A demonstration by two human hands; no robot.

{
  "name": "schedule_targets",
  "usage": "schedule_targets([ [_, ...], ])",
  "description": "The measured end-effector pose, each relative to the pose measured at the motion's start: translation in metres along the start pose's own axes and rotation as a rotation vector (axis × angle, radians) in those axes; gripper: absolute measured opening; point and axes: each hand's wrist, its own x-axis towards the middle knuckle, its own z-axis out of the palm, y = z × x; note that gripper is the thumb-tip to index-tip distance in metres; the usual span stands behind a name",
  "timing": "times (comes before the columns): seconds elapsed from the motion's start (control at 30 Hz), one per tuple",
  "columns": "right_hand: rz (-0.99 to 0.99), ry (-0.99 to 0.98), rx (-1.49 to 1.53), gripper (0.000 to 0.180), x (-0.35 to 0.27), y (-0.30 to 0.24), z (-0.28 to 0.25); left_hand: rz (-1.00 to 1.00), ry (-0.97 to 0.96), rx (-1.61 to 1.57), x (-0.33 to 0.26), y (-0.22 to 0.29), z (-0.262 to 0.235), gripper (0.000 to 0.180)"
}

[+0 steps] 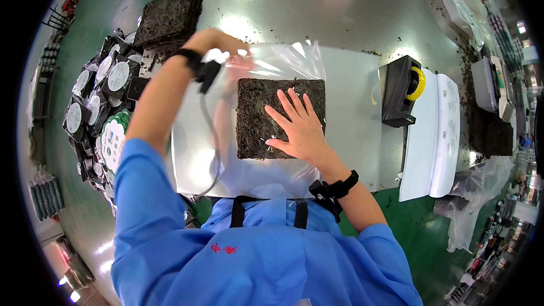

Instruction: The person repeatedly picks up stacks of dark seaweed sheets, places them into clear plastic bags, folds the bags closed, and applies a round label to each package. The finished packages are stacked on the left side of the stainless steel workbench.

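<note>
On the steel table, a dark seaweed stack lies inside a clear plastic bag. Right hand rests flat on the stack, fingers spread, holding nothing. Left hand pinches the bag's edge just behind the stack.

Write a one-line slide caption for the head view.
Right hand flat on a dark seaweed stack inside a clear plastic bag, left hand holding the bag's far edge.

Left of the left hand, a heap of black pouches bears round white labels. Under the right hand lies a clear plastic bag.
</note>
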Motion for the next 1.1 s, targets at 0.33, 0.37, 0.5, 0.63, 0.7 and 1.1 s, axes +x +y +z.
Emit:
schedule_targets([
  [0.33,-0.011,0.003,-0.045,0.071,-0.002,0.0,0.005,0.15,0.602,-1.853,-0.14,-0.058,0.141,0.072],
  [0.37,-0.014,-0.003,-0.047,0.071,-0.001,0.0,0.004,0.084,0.683,-1.852,-0.142,-0.047,0.169,0.072],
  [0.5,-0.011,-0.01,-0.07,0.072,-0.002,0.0,0.004,-0.45,0.838,-0.535,-0.176,-0.01,0.235,0.047],
  [0.63,-0.02,-0.043,-0.111,0.073,-0.002,0.001,0.004,-0.582,0.507,-0.611,-0.21,0.025,0.212,0.032],
  [0.7,-0.022,-0.06,-0.145,0.075,-0.004,0.001,0.005,-0.249,0.603,-0.625,-0.219,0.052,0.191,0.027],
  [1.1,0.165,0.061,0.294,0.107,0.001,-0.001,0.006,0.582,0.871,-0.473,-0.078,0.136,0.213,0.027],
])
